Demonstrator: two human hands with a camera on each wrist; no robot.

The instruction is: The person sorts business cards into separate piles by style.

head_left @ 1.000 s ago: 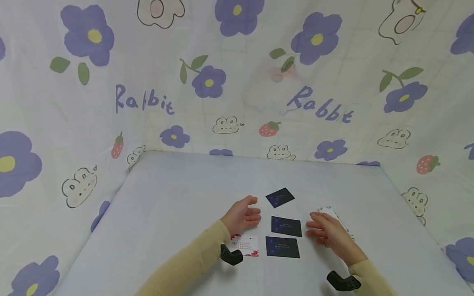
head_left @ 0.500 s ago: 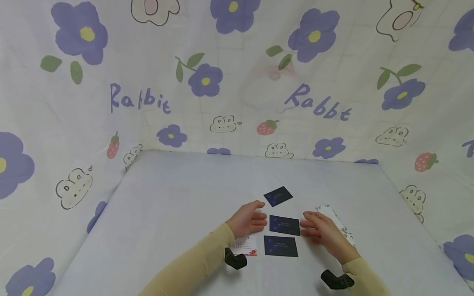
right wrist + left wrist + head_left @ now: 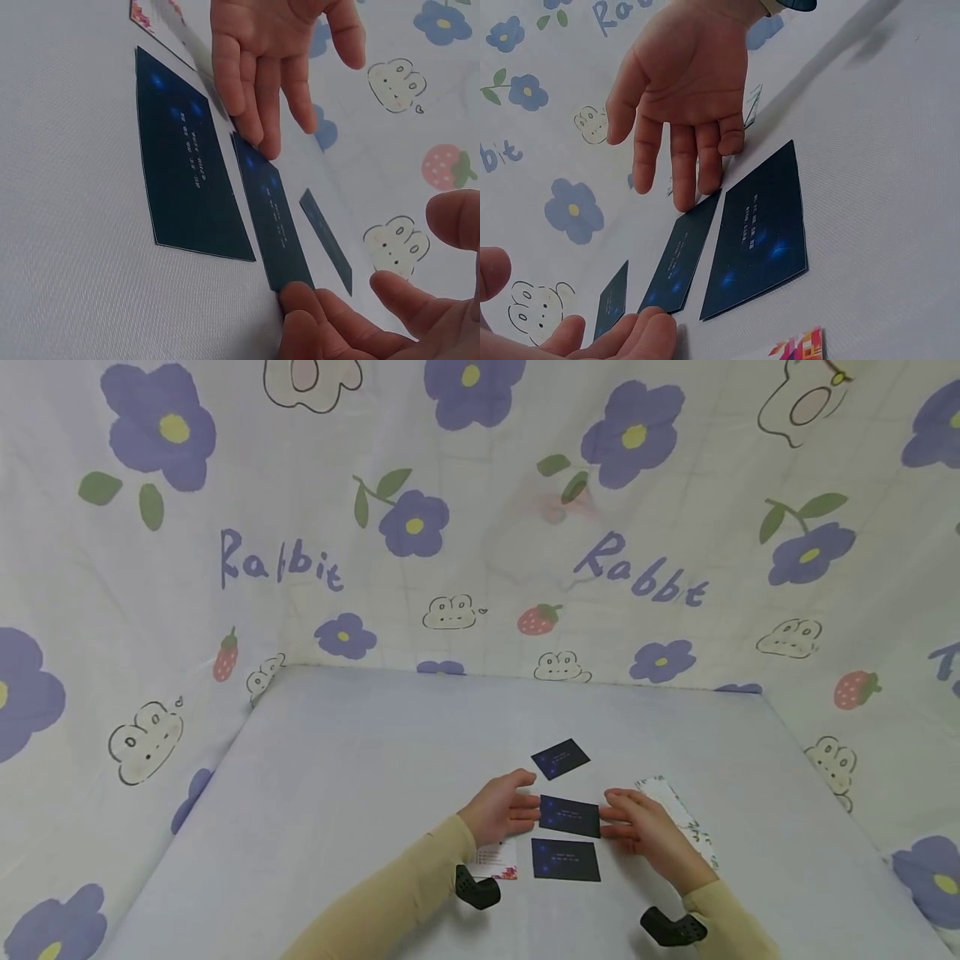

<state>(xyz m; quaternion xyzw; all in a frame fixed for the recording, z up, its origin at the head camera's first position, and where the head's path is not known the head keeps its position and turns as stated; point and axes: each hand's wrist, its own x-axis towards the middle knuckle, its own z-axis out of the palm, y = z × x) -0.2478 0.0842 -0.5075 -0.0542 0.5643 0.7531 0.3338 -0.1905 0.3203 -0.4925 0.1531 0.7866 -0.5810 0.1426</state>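
Observation:
Three dark blue business cards lie in a column on the table. My left hand (image 3: 498, 810) and my right hand (image 3: 648, 831) are at opposite ends of the middle card (image 3: 568, 817), palms facing each other. In both wrist views, fairly straight fingertips touch its short edges, with the thumbs held away from it. The near card (image 3: 566, 860) lies flat just in front of it, a narrow gap between them. Farther back, the third card (image 3: 560, 759) sits at an angle. Beneath my left wrist, a white card with red flowers (image 3: 501, 860) is partly hidden.
White cards with a green leaf border (image 3: 663, 789) lie partly behind my right hand. The white table (image 3: 375, 743) is backed and flanked by a curtain (image 3: 480, 568) printed with flowers and rabbits. A black device (image 3: 672, 928) is at my right wrist.
Both hands have come inward to the middle card's ends; the right has moved left. The middle card has slid slightly left, more nearly in line with the near card.

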